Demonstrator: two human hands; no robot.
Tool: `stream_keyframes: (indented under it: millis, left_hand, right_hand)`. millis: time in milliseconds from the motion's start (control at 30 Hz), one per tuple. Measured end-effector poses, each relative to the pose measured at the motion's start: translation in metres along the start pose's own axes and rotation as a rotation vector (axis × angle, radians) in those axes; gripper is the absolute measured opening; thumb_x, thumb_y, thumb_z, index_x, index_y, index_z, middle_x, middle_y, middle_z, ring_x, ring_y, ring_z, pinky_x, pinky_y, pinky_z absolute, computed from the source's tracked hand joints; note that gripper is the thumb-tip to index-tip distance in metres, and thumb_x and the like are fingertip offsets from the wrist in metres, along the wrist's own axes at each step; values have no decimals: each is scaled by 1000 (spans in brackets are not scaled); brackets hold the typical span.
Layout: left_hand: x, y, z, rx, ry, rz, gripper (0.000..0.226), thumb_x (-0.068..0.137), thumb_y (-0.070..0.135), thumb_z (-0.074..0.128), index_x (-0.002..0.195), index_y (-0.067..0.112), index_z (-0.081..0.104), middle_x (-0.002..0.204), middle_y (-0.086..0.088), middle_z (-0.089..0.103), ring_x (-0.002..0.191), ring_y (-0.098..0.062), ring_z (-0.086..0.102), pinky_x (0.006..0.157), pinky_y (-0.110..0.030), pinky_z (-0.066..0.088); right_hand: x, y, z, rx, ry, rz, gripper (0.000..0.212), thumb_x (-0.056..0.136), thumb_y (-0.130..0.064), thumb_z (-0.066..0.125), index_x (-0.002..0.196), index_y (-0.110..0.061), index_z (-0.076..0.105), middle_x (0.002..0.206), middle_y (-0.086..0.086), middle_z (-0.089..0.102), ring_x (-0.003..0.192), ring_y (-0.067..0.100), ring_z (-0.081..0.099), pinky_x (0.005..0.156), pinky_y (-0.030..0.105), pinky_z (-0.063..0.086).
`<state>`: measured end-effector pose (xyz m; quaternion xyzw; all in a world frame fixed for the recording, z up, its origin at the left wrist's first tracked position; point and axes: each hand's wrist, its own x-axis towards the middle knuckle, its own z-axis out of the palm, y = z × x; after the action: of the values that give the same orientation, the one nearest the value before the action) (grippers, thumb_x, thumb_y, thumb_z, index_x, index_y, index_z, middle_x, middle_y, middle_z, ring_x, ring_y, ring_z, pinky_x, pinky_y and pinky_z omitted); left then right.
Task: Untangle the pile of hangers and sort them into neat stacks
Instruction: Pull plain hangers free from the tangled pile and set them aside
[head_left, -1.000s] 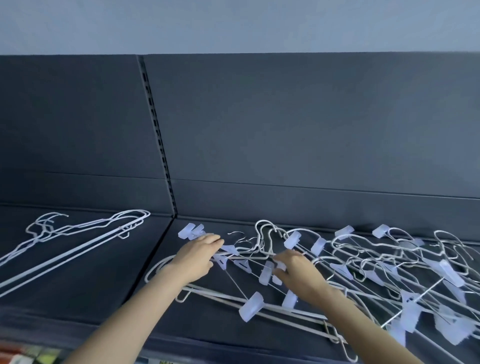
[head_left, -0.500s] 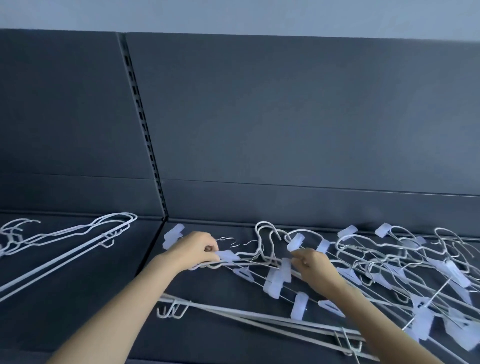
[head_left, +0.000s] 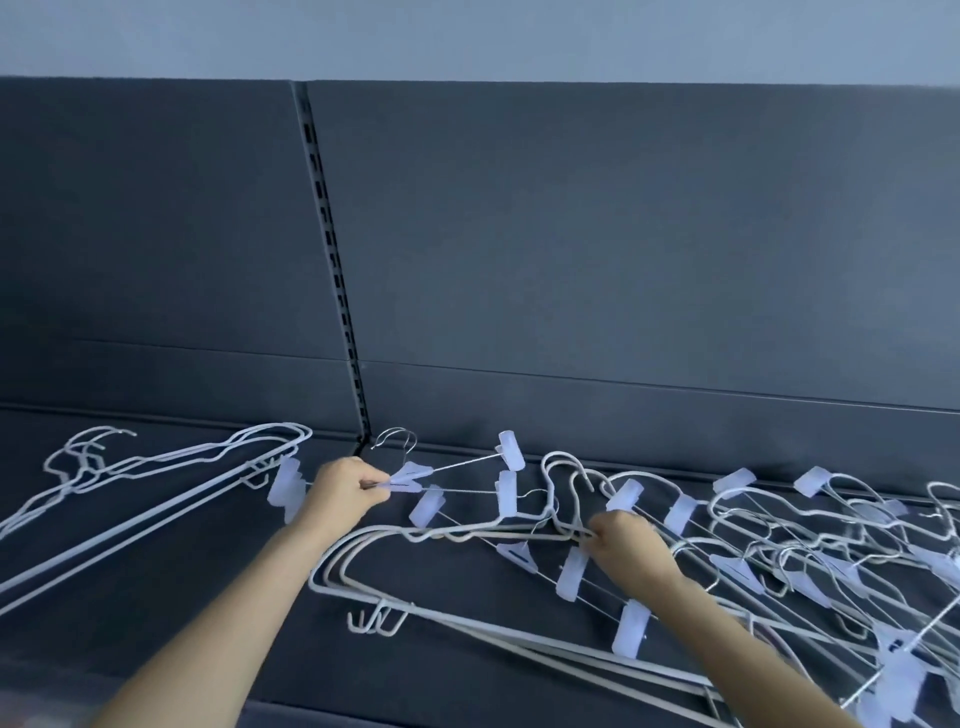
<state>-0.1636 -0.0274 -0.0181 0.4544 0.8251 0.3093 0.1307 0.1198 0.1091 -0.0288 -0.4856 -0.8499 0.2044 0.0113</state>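
My left hand (head_left: 343, 493) pinches 2 clip hangers (head_left: 415, 474) at their middle, with my fingers curled tight on the centre pieces. Their thin wire bars run right to 2 pale clips. More pale clips sit bunched just left of my knuckles, too overlapped to count. 1 metal hook rises above the pinch. The pair is lifted a little off the dark shelf (head_left: 156, 597), close to the slotted upright (head_left: 337, 270) in the back panel (head_left: 571, 260).

My right hand (head_left: 628, 551) grips a bundle of plain white hangers (head_left: 379, 618) at the neck, with my fingers closed around the wires. I count 3 small hooks on the bundle's lower edge, so I take it for 3 hangers. They lie flat between my 2 forearms.

To the right, touching that bundle, is the tangled pile (head_left: 779, 535) of clip hangers and white hangers, too knotted to count. Well apart on the left lies 1 sorted stack (head_left: 171, 467) of white hangers, at least 3 of them, nested together with their hooks pointing left.
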Motion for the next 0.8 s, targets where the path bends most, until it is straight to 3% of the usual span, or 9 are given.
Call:
stream_keyframes:
  millis: [167, 300, 400, 433, 467, 567, 600, 633, 800]
  left_hand:
    - [12, 1, 7, 22, 42, -89, 30, 78, 1, 62, 65, 19, 42, 71, -4, 42, 69, -16, 37, 67, -25, 29]
    - [21, 9, 19, 100, -91, -99, 22, 83, 8, 56, 69, 24, 53, 79, -2, 49, 75, -20, 44, 70, -30, 39]
    - [23, 25, 27, 39, -132, -2, 31, 83, 21, 49, 100, 1, 66, 95, -1, 53, 89, -19, 50, 81, -28, 38]
    - [18, 33, 28, 4, -164, 12, 25, 78, 27, 46, 83, 13, 65, 89, 1, 48, 83, -16, 45, 78, -27, 35]
    - [17, 37, 33, -27, -186, 69, 17, 73, 31, 44, 71, 14, 42, 84, 3, 43, 77, -14, 39, 74, -26, 32]
    - [0, 50, 41, -20, -285, 119, 4, 69, 37, 53, 70, 36, 49, 68, 8, 46, 63, -11, 37, 65, -26, 33]
    - [-3, 51, 46, -22, -301, 145, 23, 70, 36, 55, 83, 28, 72, 62, 7, 48, 59, -10, 37, 62, -27, 34]
    - [-6, 54, 50, 0, -313, 170, 26, 73, 32, 55, 65, 7, 52, 58, 4, 46, 56, -10, 36, 60, -27, 32]
    - [-5, 55, 52, 8, -198, 217, 30, 84, 20, 51, 57, 10, 41, 55, 0, 32, 57, -14, 26, 59, -29, 24]
  right_hand:
    - [2, 1, 5, 67, 70, 30, 18, 91, -13, 42, 94, -8, 59, 85, 10, 62, 76, 25, 56, 64, 28, 41]
    - [-2, 1, 1, 198, 111, 18, 16, 89, -9, 41, 83, -11, 55, 73, 5, 57, 65, 22, 50, 55, 27, 36]
    - [-2, 1, -3, 329, 124, 15, 15, 86, -7, 45, 77, -12, 55, 67, 2, 56, 59, 17, 47, 54, 27, 36]
    - [-2, 2, -3, 363, 126, 14, 15, 86, -6, 46, 77, -11, 58, 66, 2, 56, 58, 15, 46, 53, 25, 36]
    - [-3, 3, -4, 391, 132, 13, 16, 85, -6, 47, 78, -10, 60, 65, 1, 56, 58, 14, 46, 52, 22, 36]
    - [-3, 2, -8, 443, 171, -4, 18, 84, -3, 47, 77, -10, 62, 59, -4, 53, 54, 9, 44, 46, 12, 35]
    - [-3, 2, -9, 456, 194, -9, 19, 84, -3, 47, 77, -10, 62, 58, -5, 52, 53, 8, 44, 46, 11, 36]
    - [-4, 2, -12, 462, 213, -12, 19, 84, -2, 47, 77, -10, 63, 57, -5, 52, 53, 8, 43, 47, 10, 37]
    - [-12, 10, -24, 379, 216, -77, 16, 85, -10, 48, 72, -9, 58, 69, 3, 53, 67, 20, 47, 62, 26, 37]
